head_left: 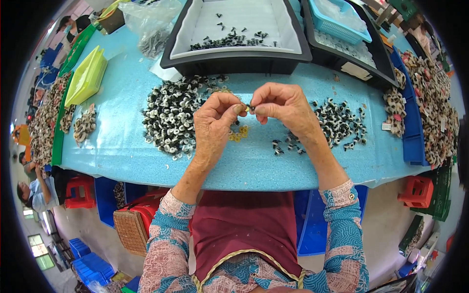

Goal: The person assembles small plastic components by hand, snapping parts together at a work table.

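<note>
Both of my hands meet above the middle of the blue table, fingertips almost touching. My left hand (213,123) is closed in a pinch on a small yellow ring (246,108). Pinched by my right hand (289,108) is a small dark piece (252,109), set against the ring; its exact shape is hidden by the fingers. Beneath the left hand lie a few loose yellow rings (239,133). To its left spreads a large heap of small black pieces with white rings (171,117). Beside my right wrist is a smaller pile of black-and-white pieces (340,123).
A black tray (234,63) lined in white holds loose black pegs. Right of it stands another black tray (342,63) with a light-blue basket (339,19). A yellow-green basket (87,75) is at left. Spotted plush pieces fill a blue bin (415,112) at right. Other people sit far left.
</note>
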A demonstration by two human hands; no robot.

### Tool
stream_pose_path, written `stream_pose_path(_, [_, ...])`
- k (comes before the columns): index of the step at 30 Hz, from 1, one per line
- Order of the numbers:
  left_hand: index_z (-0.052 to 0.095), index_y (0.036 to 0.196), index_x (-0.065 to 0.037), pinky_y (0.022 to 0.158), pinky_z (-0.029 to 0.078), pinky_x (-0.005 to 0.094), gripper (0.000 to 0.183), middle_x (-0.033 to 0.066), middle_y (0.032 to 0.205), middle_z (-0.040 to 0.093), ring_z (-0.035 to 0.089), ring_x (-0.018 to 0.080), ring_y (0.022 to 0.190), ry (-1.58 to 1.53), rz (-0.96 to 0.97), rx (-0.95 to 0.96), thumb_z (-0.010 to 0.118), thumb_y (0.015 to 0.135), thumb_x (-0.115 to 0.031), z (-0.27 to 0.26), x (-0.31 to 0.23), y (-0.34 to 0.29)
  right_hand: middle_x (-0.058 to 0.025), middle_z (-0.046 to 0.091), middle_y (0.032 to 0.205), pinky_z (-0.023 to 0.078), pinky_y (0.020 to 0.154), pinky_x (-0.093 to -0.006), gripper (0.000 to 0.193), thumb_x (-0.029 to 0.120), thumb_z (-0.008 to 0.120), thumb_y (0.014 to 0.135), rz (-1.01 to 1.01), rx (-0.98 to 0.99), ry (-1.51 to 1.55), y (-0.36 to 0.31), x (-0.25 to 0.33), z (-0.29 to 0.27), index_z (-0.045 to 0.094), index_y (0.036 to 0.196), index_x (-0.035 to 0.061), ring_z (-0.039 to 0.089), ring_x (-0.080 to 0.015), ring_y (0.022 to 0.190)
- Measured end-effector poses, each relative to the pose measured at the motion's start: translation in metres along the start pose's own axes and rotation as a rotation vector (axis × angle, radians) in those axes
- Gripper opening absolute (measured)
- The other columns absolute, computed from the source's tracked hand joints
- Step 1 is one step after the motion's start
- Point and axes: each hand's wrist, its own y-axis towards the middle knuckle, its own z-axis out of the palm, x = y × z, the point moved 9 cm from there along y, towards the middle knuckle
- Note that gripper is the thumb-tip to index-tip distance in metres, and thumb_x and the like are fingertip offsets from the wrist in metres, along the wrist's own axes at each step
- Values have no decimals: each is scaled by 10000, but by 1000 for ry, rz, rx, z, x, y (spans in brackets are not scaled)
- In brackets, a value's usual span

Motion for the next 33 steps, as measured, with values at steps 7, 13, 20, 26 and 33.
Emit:
stream_pose_path(7, [591, 899, -3, 654, 487, 212, 83, 54, 813, 652, 633, 112, 739, -130, -29, -47, 631, 826, 2, -7, -2, -4, -24, 616, 749, 489, 586, -210, 90, 11, 686, 754, 29, 6, -103, 4, -5, 9, 644, 833, 1, 568, -79, 655])
stream_pose_path(13, [581, 944, 6, 703, 515, 244, 125, 74, 844, 657, 644, 137, 770, -54, -32, -63, 623, 826, 11, -6, -4, -5, -28, 614, 740, 484, 586, -209, 93, 1, 648, 783, 12, 10, -121, 5, -7, 6, 629, 874, -7, 563, -83, 641])
stream_pose_path(20, [562, 918, 21, 652, 508, 226, 174, 109, 811, 666, 660, 158, 744, -177, -126, -44, 666, 779, 27, -8, 7, -4, -35, 620, 778, 484, 588, -214, 136, 8, 645, 787, 42, 48, -175, 4, -10, 8, 625, 921, -4, 564, -82, 661])
stream_pose_path(26, [560, 919, 3, 542, 475, 214, 263, 96, 758, 665, 649, 146, 657, -295, -273, 46, 732, 721, -2, -5, 24, -7, -40, 605, 819, 484, 595, -220, 114, 1, 643, 781, -79, 140, -304, 3, 4, 19, 654, 895, 0, 569, -90, 693])
stream_pose_path(33, [557, 939, -14, 517, 436, 185, 229, 65, 747, 645, 599, 99, 598, 26, -142, -22, 696, 757, -8, -5, -3, -4, -36, 604, 831, 483, 604, -220, 98, 3, 643, 782, -135, 98, -222, 3, 1, 8, 661, 877, 0, 569, -91, 705])
